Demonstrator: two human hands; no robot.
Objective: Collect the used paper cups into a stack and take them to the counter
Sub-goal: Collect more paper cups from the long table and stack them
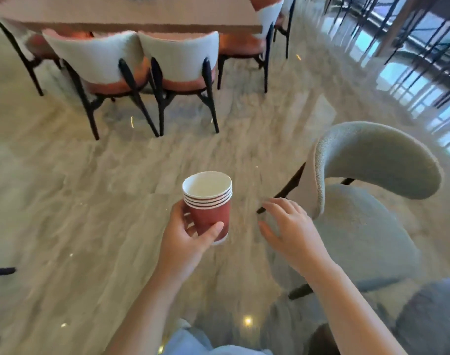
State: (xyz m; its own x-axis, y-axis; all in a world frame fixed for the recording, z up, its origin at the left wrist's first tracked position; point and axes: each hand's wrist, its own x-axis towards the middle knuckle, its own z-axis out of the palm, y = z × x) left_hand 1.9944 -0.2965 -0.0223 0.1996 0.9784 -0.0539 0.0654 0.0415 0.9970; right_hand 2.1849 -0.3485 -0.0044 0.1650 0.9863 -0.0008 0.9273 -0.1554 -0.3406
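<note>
A stack of several red paper cups (209, 208) with white rims and white insides stands upright in my left hand (190, 237), low in the middle of the view. The thumb and fingers wrap around the lower half of the outermost cup. The top cup looks empty. My right hand (290, 226) hovers to the right of the stack, fingers spread, holding nothing, above the shiny floor and close to the edge of a grey chair.
A grey upholstered chair (367, 216) stands right beside my right hand. Ahead, two white-backed chairs (131, 62) with orange seats are pushed under a wooden table (131, 19). Marble floor (90, 201) lies between. Dark chair legs crowd the far right.
</note>
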